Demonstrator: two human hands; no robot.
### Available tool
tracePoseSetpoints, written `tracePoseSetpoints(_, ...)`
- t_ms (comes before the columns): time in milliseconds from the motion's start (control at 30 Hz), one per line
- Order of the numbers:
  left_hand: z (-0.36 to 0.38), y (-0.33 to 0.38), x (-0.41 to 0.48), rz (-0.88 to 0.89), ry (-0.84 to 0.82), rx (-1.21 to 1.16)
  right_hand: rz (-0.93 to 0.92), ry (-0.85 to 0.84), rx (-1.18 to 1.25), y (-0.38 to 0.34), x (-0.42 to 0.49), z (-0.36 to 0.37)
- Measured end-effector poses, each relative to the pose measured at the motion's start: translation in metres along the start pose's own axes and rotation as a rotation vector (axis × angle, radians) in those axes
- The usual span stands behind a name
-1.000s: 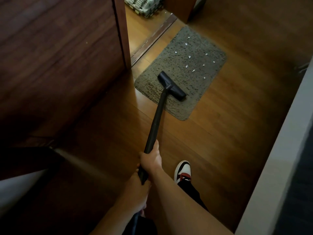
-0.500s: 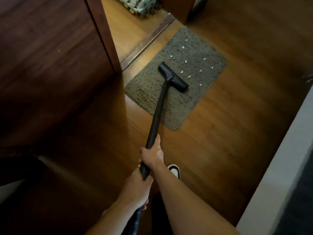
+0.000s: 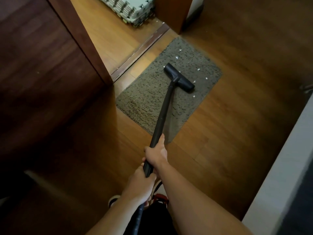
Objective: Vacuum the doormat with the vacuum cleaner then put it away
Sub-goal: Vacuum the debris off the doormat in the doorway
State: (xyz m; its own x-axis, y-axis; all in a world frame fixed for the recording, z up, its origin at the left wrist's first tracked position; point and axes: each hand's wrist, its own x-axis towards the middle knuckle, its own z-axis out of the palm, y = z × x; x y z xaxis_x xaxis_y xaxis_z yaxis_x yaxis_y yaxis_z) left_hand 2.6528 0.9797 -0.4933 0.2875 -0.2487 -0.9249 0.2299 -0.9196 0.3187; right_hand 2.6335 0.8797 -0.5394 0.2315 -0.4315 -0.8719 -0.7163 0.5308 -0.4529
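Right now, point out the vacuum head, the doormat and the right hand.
vacuum head [image 3: 180,78]: head view, middle of the black nozzle bar.
doormat [image 3: 145,99]: head view, bare pile near its left edge.
right hand [image 3: 156,155]: head view, back of the hand gripping the vacuum tube [image 3: 162,112].

Place was a home, at an interior doorway. Wood-plank floor [image 3: 228,133], dark wooden door [image 3: 42,73], threshold strip [image 3: 140,51], shaggy grey doormat [image 3: 152,92]. Stacked foam puzzle mats [image 3: 132,9] lay in the room beyond.
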Motion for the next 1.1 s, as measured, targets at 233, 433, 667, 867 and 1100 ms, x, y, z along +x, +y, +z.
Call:
tracePoseSetpoints(233,-0.008,-0.002,0.005,0.029,-0.029,0.032,0.044,0.015,0.039,-0.003,-0.002,0.005)
tracePoseSetpoints(433,-0.033,-0.034,-0.001,-0.007,-0.045,0.118,0.079,0.014,0.085,0.012,-0.023,0.039)
tracePoseSetpoints(667,-0.071,-0.081,-0.017,-0.005,-0.069,0.156,0.083,0.028,0.174,0.036,-0.048,0.094)
tracePoseSetpoints(867,-0.095,-0.116,-0.024,0.025,-0.103,0.06,0.095,0.069,0.415,0.058,-0.055,0.132)
tracePoseSetpoints(1100,-0.086,-0.138,-0.021,0.077,-0.104,0.024,0.078,0.137,0.383,0.076,-0.054,0.14)
